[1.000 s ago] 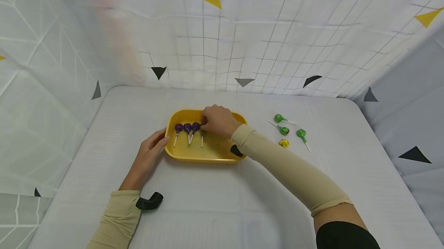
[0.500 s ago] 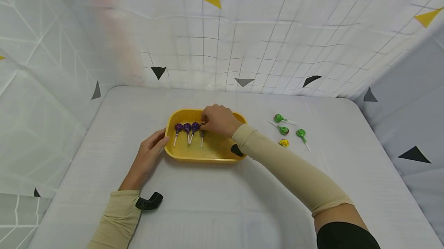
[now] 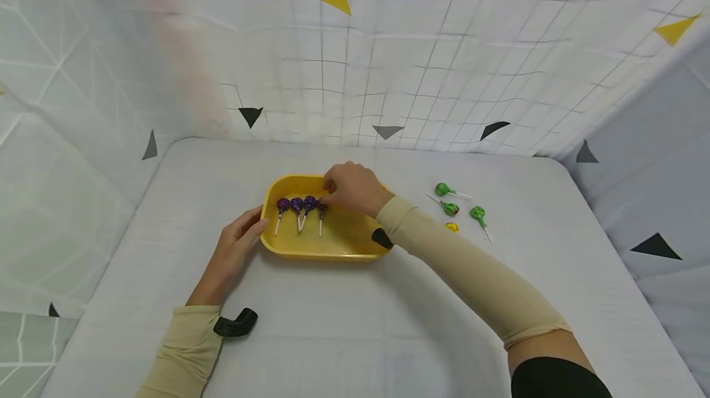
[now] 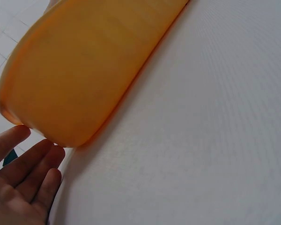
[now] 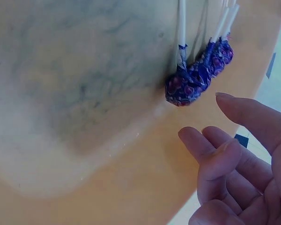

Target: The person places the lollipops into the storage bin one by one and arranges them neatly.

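Several purple-wrapped lollipops [image 3: 309, 203] lie in a row inside a yellow tray [image 3: 355, 255], with their sticks toward the near side. My right hand [image 3: 355, 187] is over the tray, just beyond the rightmost lollipop [image 3: 321, 207]. In the right wrist view, its thumb and fingers [image 5: 234, 105] are apart, with nothing between them, near the head of the closest lollipop [image 5: 182, 89]. At the tray's left end, my left hand [image 3: 235, 247] touches the wall and rim. The left wrist view shows its fingers [image 4: 37, 159] loosely extended against the outer wall.
To the right of the tray, several more lollipops lie on the white table [image 3: 344, 336]: green ones [image 3: 478, 213] and a yellow one [image 3: 452, 227], partly behind the right sleeve. White patterned cloth walls [image 3: 388, 65] stand behind the table and at its sides.
My right hand has let go of the rightmost lollipop and risen slightly up and away, so the lollipop's head shows. The left hand stays at the tray's end.
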The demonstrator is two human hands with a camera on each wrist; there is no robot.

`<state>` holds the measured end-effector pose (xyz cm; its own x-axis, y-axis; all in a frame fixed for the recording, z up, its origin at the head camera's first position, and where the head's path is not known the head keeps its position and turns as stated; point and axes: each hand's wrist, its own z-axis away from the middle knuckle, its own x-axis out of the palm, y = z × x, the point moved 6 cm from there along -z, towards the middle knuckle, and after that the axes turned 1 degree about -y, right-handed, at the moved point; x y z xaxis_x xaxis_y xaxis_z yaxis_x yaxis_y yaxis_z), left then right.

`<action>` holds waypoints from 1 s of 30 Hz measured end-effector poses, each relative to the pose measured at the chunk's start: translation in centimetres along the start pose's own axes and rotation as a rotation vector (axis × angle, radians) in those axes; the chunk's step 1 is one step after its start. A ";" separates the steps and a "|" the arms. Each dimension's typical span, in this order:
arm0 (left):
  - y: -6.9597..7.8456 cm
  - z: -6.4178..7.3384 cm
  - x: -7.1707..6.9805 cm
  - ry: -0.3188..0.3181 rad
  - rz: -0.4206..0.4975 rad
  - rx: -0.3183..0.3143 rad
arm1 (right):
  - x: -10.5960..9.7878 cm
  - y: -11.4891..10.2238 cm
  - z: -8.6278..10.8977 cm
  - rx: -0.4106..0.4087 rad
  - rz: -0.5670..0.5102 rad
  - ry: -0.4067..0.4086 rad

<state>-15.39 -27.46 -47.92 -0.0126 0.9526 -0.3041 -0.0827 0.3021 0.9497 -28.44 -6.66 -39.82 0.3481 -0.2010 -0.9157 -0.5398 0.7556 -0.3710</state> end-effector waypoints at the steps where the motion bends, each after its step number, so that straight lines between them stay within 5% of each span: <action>1: 0.0 0.0 0.0 -0.001 0.001 0.000 | -0.1 0.0 0.1 -0.001 -0.003 0.001; 30: 0.1 0.0 0.1 -0.008 0.021 0.007 | -4.6 3.9 4.3 0.068 -0.087 0.103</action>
<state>-15.43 -27.34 -47.87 -0.0060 0.9590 -0.2833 -0.0759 0.2821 0.9564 -28.87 -0.07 -36.41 0.3090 -0.3281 -0.8927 -0.4562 0.7725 -0.4418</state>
